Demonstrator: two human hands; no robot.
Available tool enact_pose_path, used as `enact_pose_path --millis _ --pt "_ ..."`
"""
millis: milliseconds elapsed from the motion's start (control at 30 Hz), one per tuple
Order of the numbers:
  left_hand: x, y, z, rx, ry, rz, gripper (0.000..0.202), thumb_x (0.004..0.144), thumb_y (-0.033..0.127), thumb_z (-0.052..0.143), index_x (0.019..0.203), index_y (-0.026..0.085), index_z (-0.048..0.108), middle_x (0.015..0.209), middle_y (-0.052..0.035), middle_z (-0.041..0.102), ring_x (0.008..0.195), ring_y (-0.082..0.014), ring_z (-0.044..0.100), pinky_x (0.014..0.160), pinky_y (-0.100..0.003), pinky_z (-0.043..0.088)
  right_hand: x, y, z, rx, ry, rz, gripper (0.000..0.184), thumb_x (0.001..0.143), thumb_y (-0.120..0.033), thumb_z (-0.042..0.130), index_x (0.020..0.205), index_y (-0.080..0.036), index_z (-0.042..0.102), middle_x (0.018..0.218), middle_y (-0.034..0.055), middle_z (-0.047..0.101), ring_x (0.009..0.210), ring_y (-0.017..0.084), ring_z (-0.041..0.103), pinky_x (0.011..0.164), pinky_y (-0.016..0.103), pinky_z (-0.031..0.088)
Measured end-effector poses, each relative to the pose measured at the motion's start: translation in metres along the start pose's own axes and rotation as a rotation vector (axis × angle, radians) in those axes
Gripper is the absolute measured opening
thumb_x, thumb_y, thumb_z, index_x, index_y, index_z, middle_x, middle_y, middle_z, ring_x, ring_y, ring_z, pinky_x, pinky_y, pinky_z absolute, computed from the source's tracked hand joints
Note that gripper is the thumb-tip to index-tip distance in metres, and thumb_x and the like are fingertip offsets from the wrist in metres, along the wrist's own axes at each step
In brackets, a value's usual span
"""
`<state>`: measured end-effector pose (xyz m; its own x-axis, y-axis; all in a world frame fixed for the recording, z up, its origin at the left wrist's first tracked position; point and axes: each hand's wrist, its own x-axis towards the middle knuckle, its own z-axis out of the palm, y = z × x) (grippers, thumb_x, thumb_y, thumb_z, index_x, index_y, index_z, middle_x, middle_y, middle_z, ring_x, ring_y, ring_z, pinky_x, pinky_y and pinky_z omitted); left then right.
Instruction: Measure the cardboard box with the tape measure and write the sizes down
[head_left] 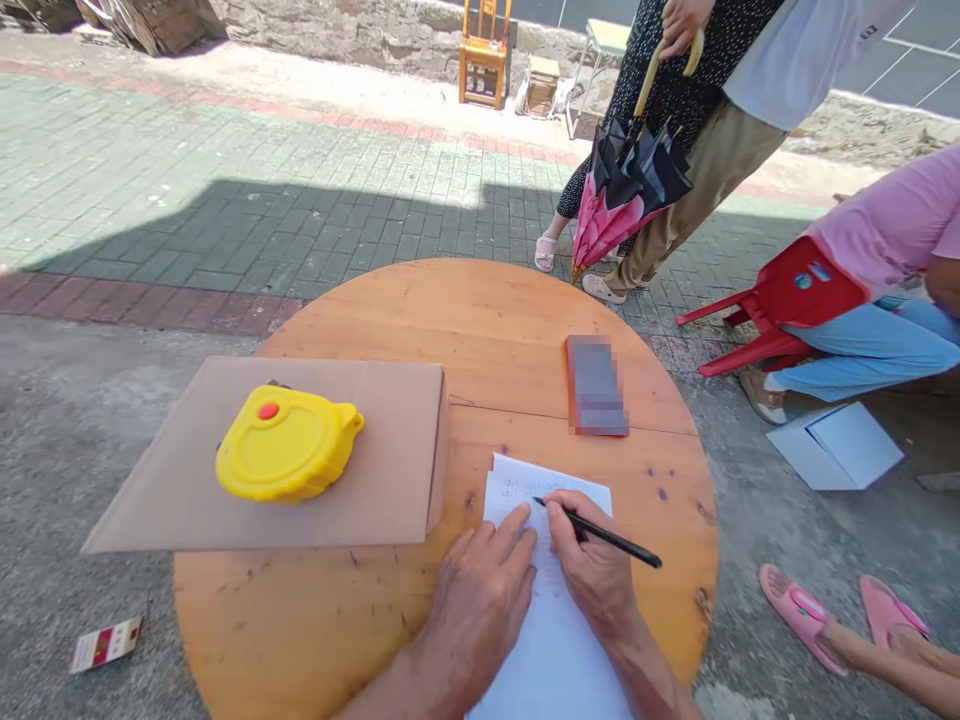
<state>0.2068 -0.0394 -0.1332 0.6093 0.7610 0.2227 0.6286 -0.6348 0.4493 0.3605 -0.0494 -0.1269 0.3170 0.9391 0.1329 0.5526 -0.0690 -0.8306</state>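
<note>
My right hand grips a black pen, its tip touching the upper part of a white sheet of paper. Some handwritten lines show near the top of the sheet, too small to read. Flat on the paper's left side lies my left hand, fingers stretched out and its fingertips close to the pen tip. Beyond the paper, a phone in a red case rests on the round wooden table. To the left sits a yellow ink-ribbon-shaped plastic case with a red button, on a folded cardboard piece.
Two people stand past the table, one holding a pink and black umbrella. A person sits on a red plastic chair at right, near a white box. Pink slippers and a small carton are on the ground.
</note>
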Motion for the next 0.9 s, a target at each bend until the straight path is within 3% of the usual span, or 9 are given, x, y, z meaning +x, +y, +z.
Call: enact_pose_path --millis 400,667,900 --pt "0.0018 0.0004 -0.0008 0.008 0.021 0.025 0.027 0.088 0.012 0.048 0.11 0.021 0.061 0.13 -0.0019 0.062 0.077 -0.0207 0.06 0.063 -0.036 0.05 -0.0005 0.0014 0.0002 0.01 0.043 0.006 0.018 0.091 -0.028 0.052 0.082 -0.02 0.065 0.061 -0.0012 0.06 0.05 0.012 0.054 0.048 0.023 0.045" --pt "0.0007 -0.0001 -0.0006 -0.017 0.003 0.01 0.028 0.088 0.012 0.048 0.112 0.021 0.06 0.131 -0.0025 0.062 0.08 -0.0215 0.062 0.065 -0.036 0.051 0.0007 -0.0017 0.0004 -0.029 0.042 -0.098 0.016 0.091 -0.023 0.053 0.081 -0.02 0.064 0.072 0.0008 0.066 0.064 0.013 0.062 0.061 0.023 0.05" --pt "0.0006 -0.0004 -0.0003 -0.017 -0.001 0.007 0.028 0.088 0.012 0.05 0.112 0.021 0.06 0.131 -0.0021 0.062 0.082 -0.0218 0.063 0.067 -0.037 0.052 -0.0003 0.0015 -0.0005 -0.003 0.008 -0.022 0.017 0.092 -0.025 0.052 0.084 -0.019 0.065 0.068 -0.0004 0.064 0.055 0.012 0.058 0.052 0.022 0.047"
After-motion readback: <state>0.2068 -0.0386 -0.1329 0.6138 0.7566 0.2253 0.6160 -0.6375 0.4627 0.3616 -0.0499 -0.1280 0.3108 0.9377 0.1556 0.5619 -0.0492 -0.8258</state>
